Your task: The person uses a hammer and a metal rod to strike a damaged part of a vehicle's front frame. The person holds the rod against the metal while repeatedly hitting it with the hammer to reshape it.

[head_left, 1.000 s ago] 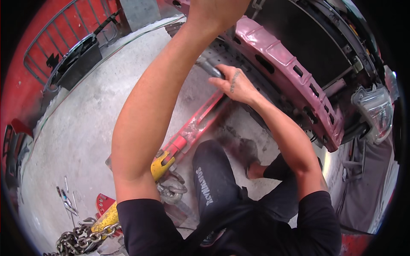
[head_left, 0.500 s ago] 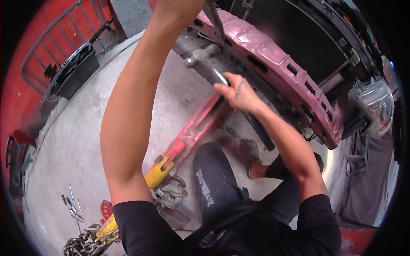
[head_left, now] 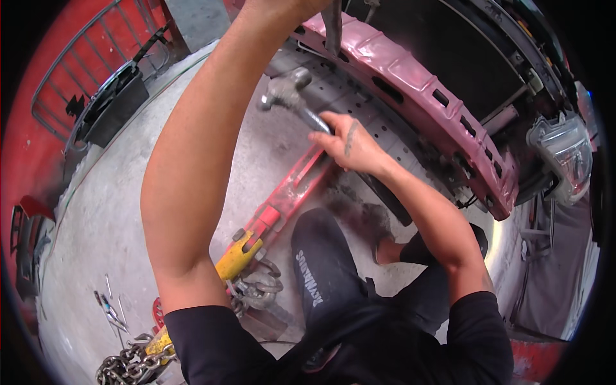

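Right hand (head_left: 350, 144) grips a hammer (head_left: 289, 96) by its handle, head toward eleven o'clock near the pink bumper beam (head_left: 417, 90); left hand's grip unclear.

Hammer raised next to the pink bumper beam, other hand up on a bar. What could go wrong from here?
1. The left hand holds a dark bar against the pink beam; a stray swing of the hammer may hit that arm.
2. The right hand grips near the head, so control looks limited.
3. The chain and hooks beside the knee could snag.
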Available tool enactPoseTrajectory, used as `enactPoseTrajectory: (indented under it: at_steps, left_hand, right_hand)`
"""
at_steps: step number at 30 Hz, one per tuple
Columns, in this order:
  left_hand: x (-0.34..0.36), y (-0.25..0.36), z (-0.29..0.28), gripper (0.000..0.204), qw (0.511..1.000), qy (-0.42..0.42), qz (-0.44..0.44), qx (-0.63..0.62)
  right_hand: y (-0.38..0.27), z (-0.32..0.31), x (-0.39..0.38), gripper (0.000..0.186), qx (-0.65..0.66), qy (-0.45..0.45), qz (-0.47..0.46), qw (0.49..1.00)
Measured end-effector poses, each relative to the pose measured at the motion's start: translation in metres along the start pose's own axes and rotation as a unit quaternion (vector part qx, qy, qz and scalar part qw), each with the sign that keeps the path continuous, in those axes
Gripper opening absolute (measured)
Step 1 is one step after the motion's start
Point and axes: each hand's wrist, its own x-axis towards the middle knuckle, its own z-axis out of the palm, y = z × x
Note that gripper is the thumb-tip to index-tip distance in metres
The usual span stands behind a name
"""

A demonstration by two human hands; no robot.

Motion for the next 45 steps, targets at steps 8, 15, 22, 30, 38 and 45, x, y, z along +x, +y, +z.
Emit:
enactPoseTrajectory:
  at_steps: [8,15,22,30,38,45]
  left_hand:
    - [-0.032,-0.028,-0.007,0.030,0.996,0.041,0.048,-0.067]
    - [-0.032,-0.032,0.003,0.033,0.993,0.064,0.095,-0.021]
    - [-0.011,-0.026,-0.012,0.031,0.953,0.207,0.008,-0.220]
    - [-0.022,-0.048,-0.040,0.036,0.949,0.181,0.135,-0.221]
    - [-0.024,-0.057,-0.031,0.037,0.937,0.241,0.161,-0.193]
    - [-0.013,-0.040,-0.063,0.045,0.927,0.153,0.029,-0.342]
  right_hand:
    - [-0.015,-0.014,-0.011,0.025,0.019,-0.034,0.078,0.996]
    - [0.003,-0.034,-0.022,0.027,0.037,-0.022,0.090,0.995]
    - [0.010,-0.020,-0.047,0.027,0.069,-0.049,0.111,0.990]
    - [0.026,-0.005,-0.067,0.027,0.128,-0.056,0.134,0.981]
    - [0.039,-0.007,-0.078,0.028,0.122,-0.046,0.112,0.985]
    - [0.042,-0.011,-0.086,0.032,0.095,-0.053,0.148,0.983]
